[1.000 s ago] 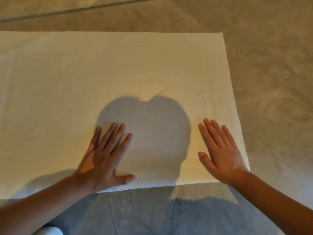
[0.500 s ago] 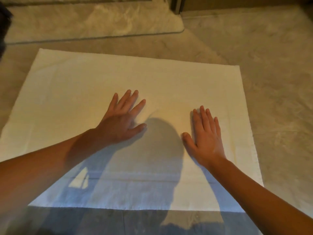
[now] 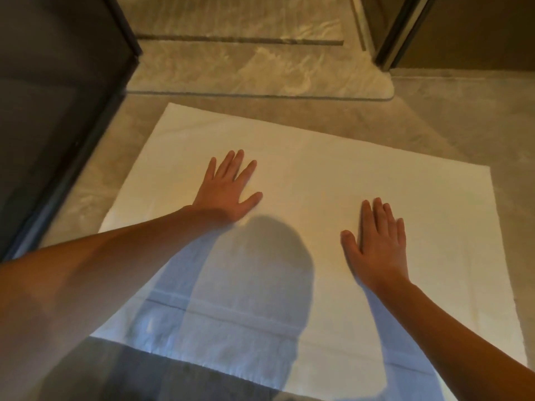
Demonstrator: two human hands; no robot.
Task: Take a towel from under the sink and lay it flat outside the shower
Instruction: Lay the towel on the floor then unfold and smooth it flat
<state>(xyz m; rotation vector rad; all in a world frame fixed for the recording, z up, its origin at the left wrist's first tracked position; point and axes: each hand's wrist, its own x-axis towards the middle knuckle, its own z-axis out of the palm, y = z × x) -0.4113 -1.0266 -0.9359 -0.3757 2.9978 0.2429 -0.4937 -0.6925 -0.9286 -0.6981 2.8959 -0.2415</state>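
A white towel [image 3: 333, 157] lies spread flat on the grey stone floor, its far edge a short way in front of the shower's raised threshold [image 3: 260, 79]. My left hand [image 3: 225, 189] rests palm down on the towel left of its middle, fingers spread. My right hand [image 3: 379, 244] lies palm down on the towel's right half, fingers together and straight. Neither hand grips the cloth. My shadow covers the towel's near middle part.
A dark glass panel with a black frame [image 3: 58, 117] stands close along the left. A dark door frame [image 3: 402, 33] rises at the back right. Bare stone floor [image 3: 477, 117] stretches to the right of the towel.
Both hands slid forward over the towel, from its near edge to its middle. The view lifted, so the shower threshold, the glass panel and the door frame came into sight.
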